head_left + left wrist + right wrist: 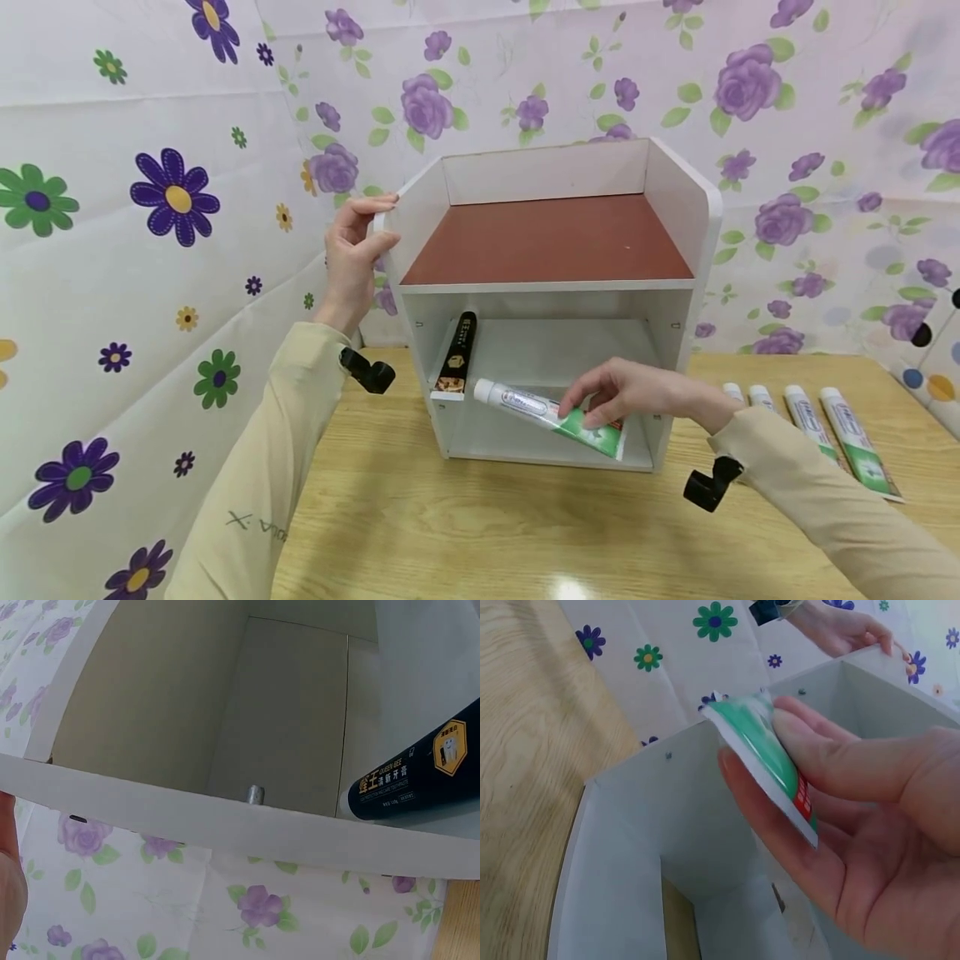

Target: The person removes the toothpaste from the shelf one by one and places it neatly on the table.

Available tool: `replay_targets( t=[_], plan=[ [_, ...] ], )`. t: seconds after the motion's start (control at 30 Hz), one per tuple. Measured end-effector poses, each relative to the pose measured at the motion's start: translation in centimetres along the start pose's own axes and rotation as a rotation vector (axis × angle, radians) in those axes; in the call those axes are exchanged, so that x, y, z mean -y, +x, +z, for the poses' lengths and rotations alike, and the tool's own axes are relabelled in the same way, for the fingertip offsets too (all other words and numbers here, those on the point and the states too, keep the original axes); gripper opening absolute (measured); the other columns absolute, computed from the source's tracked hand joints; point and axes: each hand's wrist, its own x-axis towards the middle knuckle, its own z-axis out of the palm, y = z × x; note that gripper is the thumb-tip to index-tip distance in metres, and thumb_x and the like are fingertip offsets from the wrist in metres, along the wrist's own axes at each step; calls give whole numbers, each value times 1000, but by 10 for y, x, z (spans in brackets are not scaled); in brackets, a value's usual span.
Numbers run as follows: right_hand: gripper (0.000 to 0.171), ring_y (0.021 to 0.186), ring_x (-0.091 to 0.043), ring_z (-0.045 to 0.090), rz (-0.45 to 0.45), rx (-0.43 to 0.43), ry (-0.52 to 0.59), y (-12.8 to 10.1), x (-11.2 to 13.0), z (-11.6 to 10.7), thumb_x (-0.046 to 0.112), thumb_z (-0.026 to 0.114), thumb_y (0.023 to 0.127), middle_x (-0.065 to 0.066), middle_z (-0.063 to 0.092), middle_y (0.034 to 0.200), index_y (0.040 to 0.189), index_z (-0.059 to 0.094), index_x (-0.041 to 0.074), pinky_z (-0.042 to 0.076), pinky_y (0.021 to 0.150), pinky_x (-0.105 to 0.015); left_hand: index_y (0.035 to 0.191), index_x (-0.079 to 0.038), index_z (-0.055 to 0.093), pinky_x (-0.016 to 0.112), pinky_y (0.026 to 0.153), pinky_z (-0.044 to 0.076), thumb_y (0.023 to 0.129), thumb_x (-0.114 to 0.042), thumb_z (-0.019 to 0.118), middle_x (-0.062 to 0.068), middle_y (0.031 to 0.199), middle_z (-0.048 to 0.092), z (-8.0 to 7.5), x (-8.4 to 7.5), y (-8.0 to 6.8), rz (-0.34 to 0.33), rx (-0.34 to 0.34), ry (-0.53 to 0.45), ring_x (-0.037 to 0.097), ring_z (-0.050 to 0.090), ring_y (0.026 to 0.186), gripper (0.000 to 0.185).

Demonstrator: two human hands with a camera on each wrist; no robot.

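Observation:
A small white shelf unit (547,287) with a reddish-brown top board (551,237) stands on the table. My left hand (352,250) grips the upper front corner of its left side panel, thumb on the front edge. In front of the lower opening, my right hand (626,390) pinches a white and green toothpaste tube (521,402) near its flat crimped end, cap pointing left. The green end (757,742) shows between thumb and fingers in the right wrist view. A black toothpaste tube (459,350) lies on the inner shelf at the left, its cap toward the back.
Several more white and green toothpaste tubes (855,433) lie side by side on the wooden table (450,533) at the right, partly behind my right forearm. Flower-patterned cloth (525,75) hangs behind the unit and along the left.

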Motion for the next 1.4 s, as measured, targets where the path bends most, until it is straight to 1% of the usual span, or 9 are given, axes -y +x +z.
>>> replay_targets(
  t=[0.13, 0.3, 0.47, 0.67, 0.87, 0.93, 1.17, 1.23, 1.4],
  plan=[
    [22, 69, -14, 52, -63, 81, -22, -7, -4, -2, 6, 60, 86, -15, 60, 96, 107, 64, 6, 45, 54, -22, 90, -4, 63, 27, 69, 49, 72, 21, 51, 15, 110, 56, 1, 0, 1, 11, 4, -2, 31, 44, 112, 34],
    [20, 69, -12, 50, -99, 124, -76, -15, -9, -5, 6, 58, 88, -11, 61, 95, 106, 65, 9, 44, 57, -22, 90, -5, 64, 27, 67, 49, 72, 21, 51, 15, 110, 56, 1, -1, 0, 25, 7, -3, 31, 45, 110, 34],
    [21, 65, -10, 49, -111, 145, -79, -27, -16, -9, 5, 56, 89, -12, 61, 92, 108, 64, 8, 45, 56, -23, 91, -4, 64, 28, 71, 49, 74, 19, 52, 15, 111, 56, 0, 1, 0, 15, 7, -7, 31, 45, 109, 32],
    [21, 60, -8, 42, -86, 173, -39, -45, -27, -14, 4, 54, 90, -14, 59, 82, 110, 62, 5, 39, 50, -22, 91, -4, 63, 31, 74, 49, 75, 18, 52, 15, 111, 56, 0, 0, 0, 7, 4, -7, 31, 46, 108, 30],
    [22, 53, -22, 37, -102, 199, -7, -62, -40, -21, -1, 50, 90, -20, 51, 71, 110, 61, 3, 34, 44, -35, 93, -3, 63, 31, 75, 49, 75, 17, 53, 15, 112, 56, 0, -1, -1, -28, -7, -27, 30, 45, 109, 29],
    [23, 53, -26, 35, -116, 207, -2, -68, -45, -24, -2, 49, 90, -20, 50, 70, 110, 60, 2, 34, 43, -37, 92, -3, 63, 31, 75, 49, 75, 18, 53, 15, 112, 55, 0, -1, -1, -22, -5, -22, 31, 46, 108, 29],
    [26, 49, -25, 30, -126, 224, 14, -94, -62, -35, -7, 46, 90, -18, 46, 67, 111, 59, -1, 27, 41, -42, 92, -4, 63, 32, 76, 49, 75, 18, 52, 17, 112, 55, 0, 0, -1, 7, 4, -6, 31, 47, 107, 30],
    [26, 49, -24, 30, -119, 219, 10, -102, -67, -38, -8, 45, 91, -16, 45, 66, 112, 59, -1, 27, 41, -42, 92, -4, 63, 33, 77, 48, 74, 18, 52, 17, 112, 55, 1, 1, -1, 11, 5, -6, 31, 47, 106, 30],
    [27, 53, -27, 31, -95, 210, 19, -119, -74, -46, -8, 43, 91, -17, 51, 78, 113, 57, -1, 31, 43, -38, 91, -4, 63, 35, 77, 48, 75, 18, 51, 16, 112, 55, 1, 0, 0, 5, -3, -8, 31, 47, 106, 30]
  ],
)
